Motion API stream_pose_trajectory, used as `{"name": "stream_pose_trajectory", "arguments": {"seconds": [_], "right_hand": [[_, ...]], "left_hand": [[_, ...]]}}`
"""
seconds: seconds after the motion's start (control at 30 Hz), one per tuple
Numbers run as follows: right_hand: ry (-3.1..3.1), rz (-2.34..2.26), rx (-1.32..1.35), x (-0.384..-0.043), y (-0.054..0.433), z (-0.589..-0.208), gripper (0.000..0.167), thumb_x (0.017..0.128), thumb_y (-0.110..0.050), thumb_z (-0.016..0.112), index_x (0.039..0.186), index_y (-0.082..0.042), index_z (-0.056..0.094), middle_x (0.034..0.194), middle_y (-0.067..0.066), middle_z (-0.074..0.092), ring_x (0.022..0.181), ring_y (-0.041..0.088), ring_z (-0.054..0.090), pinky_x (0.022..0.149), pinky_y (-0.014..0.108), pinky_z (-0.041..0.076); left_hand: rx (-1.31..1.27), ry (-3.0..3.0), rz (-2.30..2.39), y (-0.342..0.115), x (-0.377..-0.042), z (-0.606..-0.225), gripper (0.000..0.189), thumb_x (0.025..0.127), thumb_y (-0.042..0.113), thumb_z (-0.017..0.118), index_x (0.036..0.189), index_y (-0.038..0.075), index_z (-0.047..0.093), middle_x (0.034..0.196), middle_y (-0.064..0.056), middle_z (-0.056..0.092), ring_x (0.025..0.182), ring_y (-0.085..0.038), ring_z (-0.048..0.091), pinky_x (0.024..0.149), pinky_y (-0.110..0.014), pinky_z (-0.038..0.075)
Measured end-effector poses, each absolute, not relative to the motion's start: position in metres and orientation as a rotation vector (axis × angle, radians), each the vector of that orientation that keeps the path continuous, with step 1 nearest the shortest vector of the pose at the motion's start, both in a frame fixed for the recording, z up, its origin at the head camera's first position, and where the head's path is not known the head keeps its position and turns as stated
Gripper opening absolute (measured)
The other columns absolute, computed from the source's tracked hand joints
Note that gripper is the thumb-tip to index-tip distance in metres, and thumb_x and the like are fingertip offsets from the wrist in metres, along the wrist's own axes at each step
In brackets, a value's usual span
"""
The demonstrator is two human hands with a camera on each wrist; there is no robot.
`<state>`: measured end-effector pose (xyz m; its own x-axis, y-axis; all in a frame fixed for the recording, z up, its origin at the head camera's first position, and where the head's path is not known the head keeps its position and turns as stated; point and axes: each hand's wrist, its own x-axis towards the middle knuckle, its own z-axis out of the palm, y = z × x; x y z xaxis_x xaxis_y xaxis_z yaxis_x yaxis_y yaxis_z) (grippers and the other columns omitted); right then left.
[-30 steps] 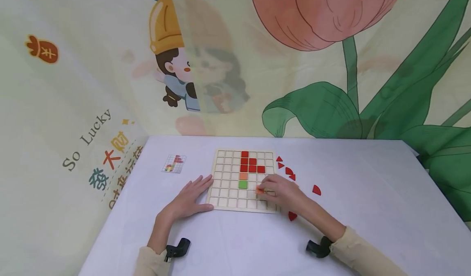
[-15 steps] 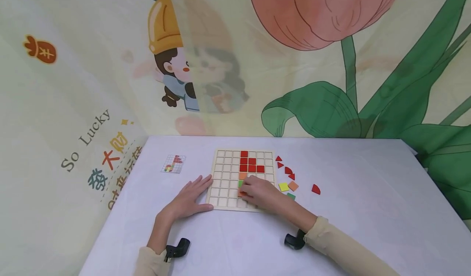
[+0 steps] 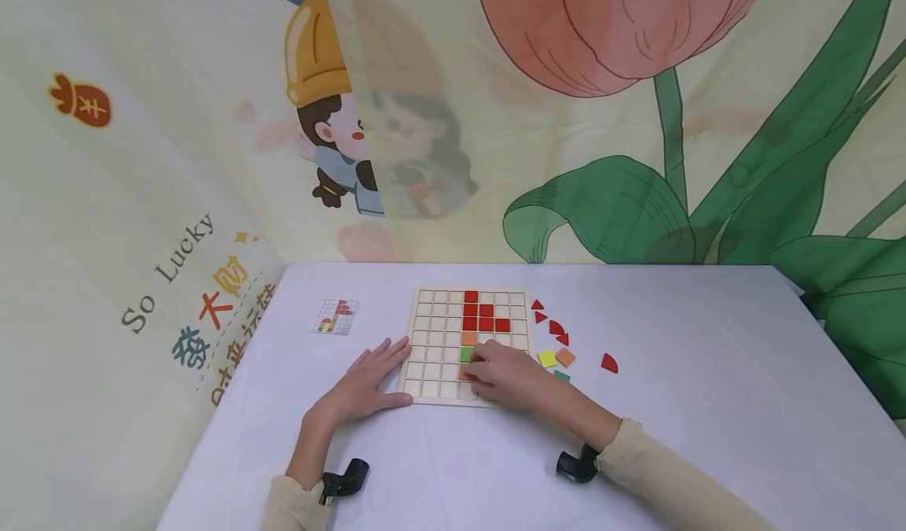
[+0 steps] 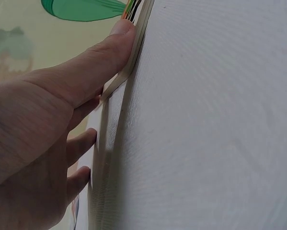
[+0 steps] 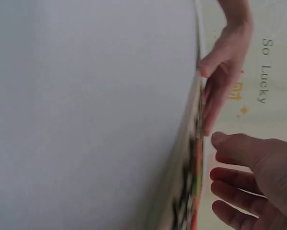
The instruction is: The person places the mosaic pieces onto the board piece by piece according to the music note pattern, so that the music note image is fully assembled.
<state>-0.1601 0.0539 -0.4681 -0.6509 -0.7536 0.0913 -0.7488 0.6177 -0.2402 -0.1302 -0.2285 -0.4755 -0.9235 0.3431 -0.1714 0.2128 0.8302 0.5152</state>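
Right hand over the gridded board, fingertips at a lower orange tile; left hand at the board's left edge.
The right hand's fingers are loosely bent and a little parted, with nothing visible between them; I can't tell whether they touch the lower orange tile, which is on the board just below a green tile. The left hand is spread, its thumb on the rim by the near corner. Above the green tile come an upper orange tile and a group of red tiles. Right of the board, on the white tabletop, lie red triangles, red quarter-rounds and a yellow tile. A patterned card lies at the left, well apart from the right hand.
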Motion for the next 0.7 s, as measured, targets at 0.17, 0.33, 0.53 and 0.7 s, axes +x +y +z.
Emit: {"name": "stream_pose_trajectory", "arguments": {"seconds": [0.17, 0.33, 0.53, 0.7], "right_hand": [[2.822, -0.499, -1.233, -0.142, 0.091, -0.454, 0.029, 0.087, -0.026, 0.072, 0.114, -0.018, 0.072, 0.109, -0.002, 0.067, 0.100, 0.013, 0.060, 0.077, 0.020, 0.056], [2.870, -0.500, -1.136, -0.120, 0.137, -0.460, 0.032, 0.082, -0.026, 0.078, 0.113, -0.020, 0.072, 0.106, -0.005, 0.066, 0.095, 0.010, 0.060, 0.073, 0.018, 0.056], [3.005, -0.550, -0.835, -0.096, 0.180, -0.469, 0.031, 0.077, -0.026, 0.082, 0.106, -0.025, 0.073, 0.101, -0.013, 0.065, 0.095, 0.007, 0.061, 0.077, 0.021, 0.058], [3.089, -0.629, -0.656, -0.085, 0.205, -0.469, 0.033, 0.073, -0.021, 0.084, 0.105, -0.023, 0.074, 0.103, -0.011, 0.066, 0.095, 0.010, 0.063, 0.078, 0.025, 0.060]], "left_hand": [[0.430, 2.750, 0.712, -0.229, -0.131, -0.475, 0.084, 0.084, 0.046, 0.071, 0.152, 0.015, 0.034, 0.162, 0.001, 0.026, 0.152, -0.030, 0.016, 0.123, -0.056, 0.012], [0.426, 2.760, 0.713, -0.232, -0.131, -0.475, 0.084, 0.083, 0.046, 0.072, 0.152, 0.015, 0.034, 0.162, 0.000, 0.027, 0.152, -0.031, 0.016, 0.123, -0.056, 0.012], [0.440, 2.743, 0.715, -0.230, -0.133, -0.479, 0.085, 0.083, 0.048, 0.071, 0.152, 0.015, 0.033, 0.162, 0.001, 0.025, 0.152, -0.031, 0.015, 0.123, -0.056, 0.011], [0.424, 2.744, 0.714, -0.228, -0.133, -0.479, 0.086, 0.082, 0.048, 0.072, 0.152, 0.015, 0.034, 0.162, 0.001, 0.026, 0.152, -0.031, 0.015, 0.124, -0.056, 0.011]]}}
